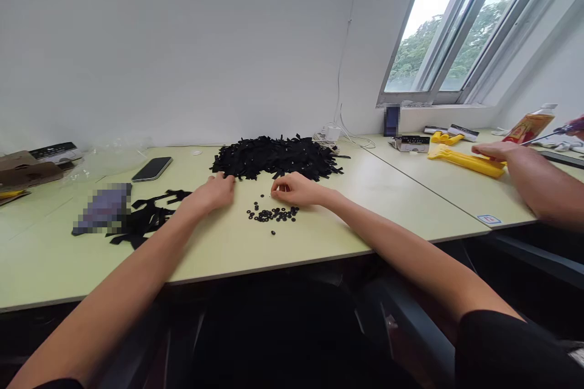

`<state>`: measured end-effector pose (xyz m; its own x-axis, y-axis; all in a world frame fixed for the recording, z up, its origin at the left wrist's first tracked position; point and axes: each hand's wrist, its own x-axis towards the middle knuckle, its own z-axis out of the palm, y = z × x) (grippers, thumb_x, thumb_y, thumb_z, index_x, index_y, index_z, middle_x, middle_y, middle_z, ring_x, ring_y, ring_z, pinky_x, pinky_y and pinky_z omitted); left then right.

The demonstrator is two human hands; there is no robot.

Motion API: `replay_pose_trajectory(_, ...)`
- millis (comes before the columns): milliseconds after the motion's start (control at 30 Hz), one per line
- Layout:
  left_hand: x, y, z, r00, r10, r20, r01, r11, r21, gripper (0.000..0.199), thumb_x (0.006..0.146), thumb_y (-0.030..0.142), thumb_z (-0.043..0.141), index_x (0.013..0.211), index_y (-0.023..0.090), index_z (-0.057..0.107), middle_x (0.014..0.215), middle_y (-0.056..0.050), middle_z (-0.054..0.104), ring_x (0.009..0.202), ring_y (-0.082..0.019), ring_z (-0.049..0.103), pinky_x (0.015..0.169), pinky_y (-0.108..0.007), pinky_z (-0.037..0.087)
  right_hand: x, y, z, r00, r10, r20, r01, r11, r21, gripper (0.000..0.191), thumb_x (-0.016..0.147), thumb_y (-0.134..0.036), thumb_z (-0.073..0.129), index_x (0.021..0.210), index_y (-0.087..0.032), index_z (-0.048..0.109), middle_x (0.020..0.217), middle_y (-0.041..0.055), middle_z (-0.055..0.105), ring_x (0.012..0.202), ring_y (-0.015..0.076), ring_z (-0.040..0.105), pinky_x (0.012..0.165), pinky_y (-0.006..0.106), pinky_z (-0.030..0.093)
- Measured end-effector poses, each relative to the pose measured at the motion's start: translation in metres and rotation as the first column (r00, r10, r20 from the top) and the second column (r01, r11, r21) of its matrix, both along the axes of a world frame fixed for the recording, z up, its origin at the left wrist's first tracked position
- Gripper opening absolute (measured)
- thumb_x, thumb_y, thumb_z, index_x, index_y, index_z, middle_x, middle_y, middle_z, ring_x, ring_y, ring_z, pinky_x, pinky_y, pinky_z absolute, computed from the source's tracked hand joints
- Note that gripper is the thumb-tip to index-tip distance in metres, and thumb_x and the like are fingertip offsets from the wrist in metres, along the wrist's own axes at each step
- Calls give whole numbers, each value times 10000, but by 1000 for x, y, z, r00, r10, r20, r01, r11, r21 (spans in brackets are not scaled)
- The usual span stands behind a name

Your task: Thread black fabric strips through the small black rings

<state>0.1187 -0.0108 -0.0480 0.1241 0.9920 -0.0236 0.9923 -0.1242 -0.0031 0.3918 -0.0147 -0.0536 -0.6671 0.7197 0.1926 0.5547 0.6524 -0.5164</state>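
Hands at the black fabric strips (278, 158) — loose black rings (274, 214) in front

Strip pile sits on the pale yellow-green table (219, 258), toward the wall, heaped and tangled. Rings are scattered on the near side of it, most bunched together, one lying apart toward the table edge.

Left hand (219, 191): at the pile's near left corner, fingers bent and close together, pointing at the strips. Can't tell from here whether it grips one.

Right hand (294, 189): between pile and rings, fingers curled, thumb and forefinger drawn in toward each other. Can't tell if anything is pinched there.

Left of the left forearm: a smaller, looser batch of black strips (152, 216), a blurred-out purplish item (104, 209) beside it, and a smartphone (152, 169) lying flat behind.

Over on the right — a co-worker's hand (497, 151) rests on a long yellow plastic part (469, 161), with an amber drink bottle (531, 124) just behind it.
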Motion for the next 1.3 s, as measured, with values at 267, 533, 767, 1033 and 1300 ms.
replay_pose_trajectory(267, 44, -15, -12, 847, -442, 297, 405, 897, 179, 533, 956, 191, 372, 1452, 211, 566, 1480, -132, 524, 1242, -281, 612, 1050, -381, 487, 0, 2, -2, 1000, 14, -9, -14, 1000, -3, 198, 922, -223, 561, 916, -151, 745, 667, -9, 614, 587, 108, 478, 607, 264, 317)
replay_pose_trajectory(533, 3, 6, 7, 921, -347, 176, 309, 927, 213, 544, 794, 97, 435, 1243, 179, 731, 1279, -128, 717, 1200, -313, 643, 986, -379, 498, 0, 2, -1, 1000, 11, -11, -11, 1000, -2, 225, 951, -275, 580, 953, -143, 763, 718, 16, 639, 642, 122, 518, 634, 264, 346)
replay_pose_trajectory(767, -8, 7, 16, 949, -273, 157, 267, 962, 60, 554, 692, 197, 526, 1173, 228, 799, 1171, -105, 782, 1026, -311, 697, 854, -343, 515, -1, 1, 0, 1000, 7, -2, -7, 1000, 2, 220, 959, -272, 588, 966, -141, 764, 745, 26, 652, 663, 127, 531, 646, 270, 352)
replay_pose_trajectory(1033, -22, -9, 48, 989, -48, 141, 77, 975, -210, 335, 622, 428, 691, 894, 248, 771, 1049, -79, 788, 918, -304, 701, 713, -334, 485, 1, 0, 2, 1000, 11, 5, -11, 1000, -14, 236, 975, -294, 578, 973, -142, 759, 758, 27, 647, 661, 123, 527, 640, 274, 349)
replay_pose_trajectory(1300, -23, -4, 41, 973, -34, 228, 51, 996, -71, 483, 739, 700, 676, 910, 261, 781, 971, -91, 783, 859, -305, 694, 694, -340, 451, 0, 2, 0, 1000, 6, 7, -6, 1000, -1, 240, 973, -299, 581, 976, -145, 765, 743, 22, 643, 650, 120, 526, 641, 274, 356)
